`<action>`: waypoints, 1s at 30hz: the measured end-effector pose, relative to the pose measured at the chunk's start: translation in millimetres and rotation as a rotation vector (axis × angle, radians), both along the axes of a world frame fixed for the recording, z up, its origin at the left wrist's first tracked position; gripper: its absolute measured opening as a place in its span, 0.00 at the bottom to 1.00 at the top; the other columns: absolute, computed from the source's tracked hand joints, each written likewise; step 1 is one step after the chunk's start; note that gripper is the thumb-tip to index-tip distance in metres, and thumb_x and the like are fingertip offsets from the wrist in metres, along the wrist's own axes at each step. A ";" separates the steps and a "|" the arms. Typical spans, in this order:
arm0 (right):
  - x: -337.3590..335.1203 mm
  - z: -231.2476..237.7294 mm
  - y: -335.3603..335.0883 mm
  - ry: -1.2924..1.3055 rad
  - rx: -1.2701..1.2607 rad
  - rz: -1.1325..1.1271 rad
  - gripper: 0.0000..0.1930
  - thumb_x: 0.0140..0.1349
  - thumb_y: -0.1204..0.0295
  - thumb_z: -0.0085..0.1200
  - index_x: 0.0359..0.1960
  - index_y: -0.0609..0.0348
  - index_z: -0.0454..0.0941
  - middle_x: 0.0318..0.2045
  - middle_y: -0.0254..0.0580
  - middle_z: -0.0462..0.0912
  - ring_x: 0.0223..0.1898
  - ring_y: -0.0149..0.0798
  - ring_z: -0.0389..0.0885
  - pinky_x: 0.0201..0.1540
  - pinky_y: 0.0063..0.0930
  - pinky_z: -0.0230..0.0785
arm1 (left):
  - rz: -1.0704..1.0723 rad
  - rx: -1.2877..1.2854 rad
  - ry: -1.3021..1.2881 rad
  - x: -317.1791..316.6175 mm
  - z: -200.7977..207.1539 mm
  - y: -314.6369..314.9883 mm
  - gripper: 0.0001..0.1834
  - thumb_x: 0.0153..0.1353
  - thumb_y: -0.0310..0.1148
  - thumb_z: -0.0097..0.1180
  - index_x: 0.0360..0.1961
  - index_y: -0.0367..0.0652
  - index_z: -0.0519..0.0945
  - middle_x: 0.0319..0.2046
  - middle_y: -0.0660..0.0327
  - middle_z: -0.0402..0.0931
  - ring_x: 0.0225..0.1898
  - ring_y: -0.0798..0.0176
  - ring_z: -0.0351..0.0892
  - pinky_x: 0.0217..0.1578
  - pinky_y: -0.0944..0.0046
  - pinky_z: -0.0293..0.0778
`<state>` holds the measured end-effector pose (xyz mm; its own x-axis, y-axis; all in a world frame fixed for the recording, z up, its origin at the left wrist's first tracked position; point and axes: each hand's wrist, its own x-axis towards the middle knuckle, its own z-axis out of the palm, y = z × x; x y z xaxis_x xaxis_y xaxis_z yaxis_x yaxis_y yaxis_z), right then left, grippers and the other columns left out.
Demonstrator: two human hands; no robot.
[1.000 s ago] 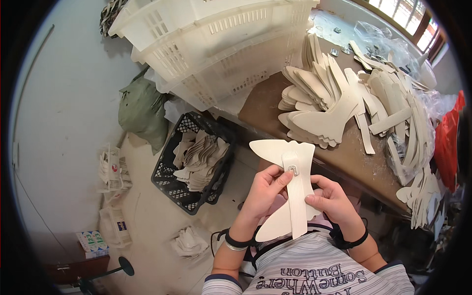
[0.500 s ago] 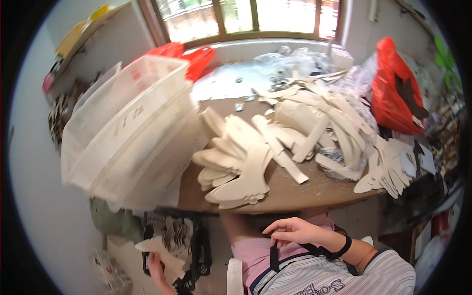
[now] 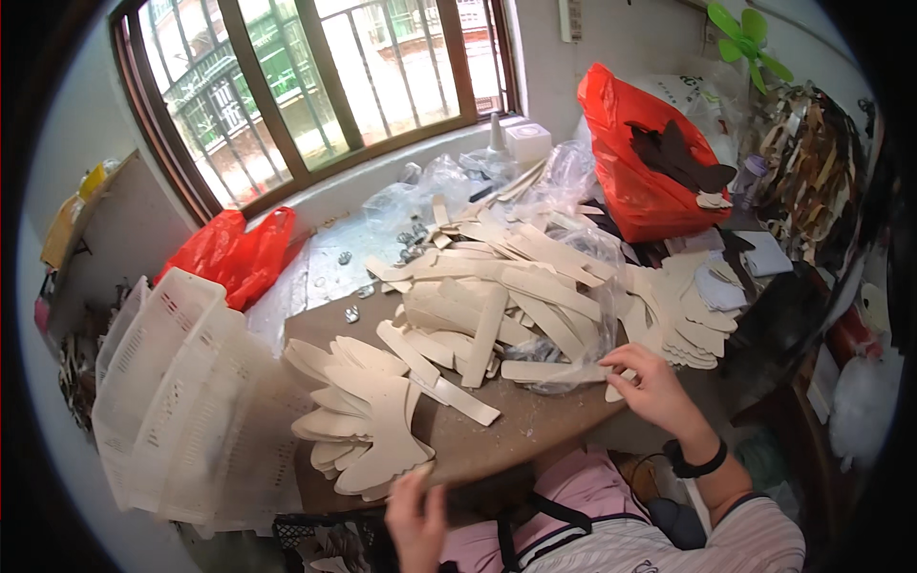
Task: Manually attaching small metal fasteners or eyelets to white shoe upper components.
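Note:
My right hand [image 3: 661, 390] is over the table's near right part. Its fingers are curved and apart, at the tip of a fanned stack of cream cut-out pieces [image 3: 693, 325] and beside the end of a flat cream strip [image 3: 544, 371]. Whether they touch the pieces I cannot tell. My left hand [image 3: 415, 520], slightly blurred, is just below the table's front edge with its fingers stretched up and nothing visible in them. Close above it lies another fanned stack of curved cream pieces [image 3: 377, 430]. Between the stacks is a large heap of cream strips [image 3: 478, 296].
White plastic crates [image 3: 181, 401] stand at the left, with a red bag [image 3: 234, 258] behind. A black crate [image 3: 320, 540] sits below the table [image 3: 468, 444]. Another red bag [image 3: 635, 181] with dark pieces is at the back right, near a green fan [image 3: 745, 43].
My left hand has come up from the black crate to the table edge, and the cut piece it held is gone from it. My right hand has moved from my lap onto the table. The view has turned right.

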<state>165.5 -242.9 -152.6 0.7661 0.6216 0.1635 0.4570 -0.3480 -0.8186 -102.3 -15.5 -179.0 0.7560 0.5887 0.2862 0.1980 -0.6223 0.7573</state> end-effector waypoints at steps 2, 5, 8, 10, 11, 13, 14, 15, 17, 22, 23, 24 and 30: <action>18.9 17.1 2.5 -0.134 -0.057 0.081 0.16 0.59 0.76 0.56 0.50 0.60 0.77 0.49 0.49 0.75 0.34 0.41 0.83 0.38 0.29 0.76 | -0.116 -0.010 0.011 43.8 4.0 -17.3 0.22 0.57 0.30 0.63 0.54 0.38 0.77 0.51 0.49 0.74 0.53 0.46 0.75 0.54 0.56 0.71; 35.2 52.8 31.7 -0.177 -0.164 0.240 0.18 0.58 0.77 0.57 0.52 0.60 0.75 0.55 0.52 0.70 0.40 0.39 0.81 0.36 0.26 0.76 | -0.181 -0.020 0.044 72.8 0.8 -28.7 0.24 0.58 0.32 0.62 0.56 0.39 0.74 0.58 0.47 0.68 0.57 0.45 0.72 0.57 0.56 0.69; 49.6 46.5 97.2 -0.553 -0.157 0.295 0.23 0.55 0.72 0.59 0.55 0.57 0.74 0.62 0.56 0.64 0.56 0.51 0.72 0.56 0.39 0.69 | -0.110 0.066 0.110 100.0 -8.2 -26.7 0.25 0.59 0.34 0.62 0.57 0.39 0.74 0.59 0.46 0.67 0.58 0.43 0.70 0.57 0.55 0.68; 44.3 17.8 162.2 -0.686 -0.094 0.417 0.26 0.52 0.70 0.60 0.56 0.53 0.74 0.66 0.55 0.59 0.65 0.58 0.62 0.66 0.48 0.57 | -0.122 0.010 0.113 113.6 -8.5 -23.3 0.24 0.60 0.35 0.61 0.56 0.39 0.75 0.60 0.46 0.67 0.59 0.41 0.70 0.58 0.53 0.67; 33.8 8.1 192.0 -0.779 -0.174 0.453 0.27 0.53 0.69 0.60 0.57 0.50 0.74 0.68 0.54 0.57 0.67 0.61 0.56 0.66 0.57 0.52 | -0.132 0.014 0.115 114.0 -7.9 -22.2 0.24 0.60 0.35 0.61 0.56 0.39 0.75 0.60 0.46 0.67 0.59 0.41 0.70 0.58 0.53 0.67; 28.5 -18.1 227.4 -0.868 -0.256 0.486 0.27 0.53 0.67 0.59 0.58 0.48 0.73 0.69 0.54 0.54 0.70 0.65 0.50 0.66 0.66 0.48 | -0.103 0.001 0.114 103.2 -6.5 -24.0 0.23 0.59 0.35 0.61 0.55 0.38 0.76 0.60 0.46 0.67 0.58 0.42 0.70 0.58 0.53 0.67; 33.1 -33.2 240.0 -0.946 -0.391 0.476 0.28 0.53 0.64 0.58 0.59 0.46 0.73 0.71 0.53 0.51 0.71 0.67 0.45 0.63 0.73 0.44 | -0.097 0.015 0.092 97.5 -5.4 -24.8 0.22 0.59 0.34 0.62 0.53 0.37 0.77 0.59 0.47 0.68 0.58 0.44 0.71 0.57 0.55 0.67; 32.5 -37.1 250.2 -1.023 -0.520 0.478 0.29 0.53 0.62 0.58 0.60 0.44 0.72 0.72 0.53 0.49 0.72 0.70 0.40 0.61 0.81 0.40 | -0.087 0.016 0.096 90.9 -6.8 -22.5 0.22 0.59 0.34 0.62 0.53 0.37 0.77 0.59 0.47 0.68 0.58 0.44 0.71 0.57 0.55 0.67; 45.6 -39.8 250.3 -0.968 -0.585 0.487 0.29 0.52 0.58 0.56 0.60 0.41 0.73 0.73 0.50 0.46 0.71 0.72 0.37 0.59 0.85 0.38 | -0.061 -0.049 0.079 77.6 -10.9 -16.0 0.21 0.60 0.34 0.61 0.53 0.36 0.77 0.57 0.45 0.69 0.56 0.42 0.72 0.56 0.53 0.68; 92.6 -20.5 213.5 -0.741 -0.620 0.417 0.27 0.53 0.61 0.54 0.58 0.34 0.74 0.74 0.40 0.47 0.71 0.71 0.40 0.61 0.82 0.41 | 0.019 -0.151 0.019 71.7 -17.1 -2.1 0.18 0.59 0.29 0.61 0.51 0.36 0.78 0.55 0.50 0.71 0.57 0.50 0.73 0.57 0.59 0.68; 103.1 -24.4 210.1 -0.744 -0.596 0.407 0.26 0.53 0.63 0.54 0.57 0.33 0.75 0.74 0.38 0.47 0.71 0.71 0.41 0.61 0.83 0.41 | 0.036 -0.157 0.023 68.5 -17.4 0.9 0.18 0.59 0.29 0.61 0.51 0.36 0.78 0.55 0.50 0.71 0.57 0.50 0.73 0.57 0.59 0.68; 114.6 -24.0 202.9 -0.734 -0.567 0.413 0.25 0.53 0.64 0.53 0.57 0.33 0.76 0.74 0.37 0.48 0.71 0.71 0.42 0.60 0.84 0.41 | 0.045 -0.164 0.029 65.8 -16.7 3.2 0.18 0.60 0.30 0.61 0.51 0.37 0.78 0.55 0.50 0.71 0.57 0.50 0.73 0.57 0.59 0.68; 193.4 -35.6 165.5 -0.621 -0.676 0.287 0.24 0.55 0.69 0.50 0.56 0.31 0.76 0.74 0.35 0.46 0.71 0.69 0.44 0.60 0.87 0.37 | 0.077 -0.147 0.028 60.5 -33.5 13.5 0.18 0.60 0.31 0.60 0.51 0.36 0.78 0.56 0.49 0.71 0.56 0.48 0.73 0.56 0.58 0.68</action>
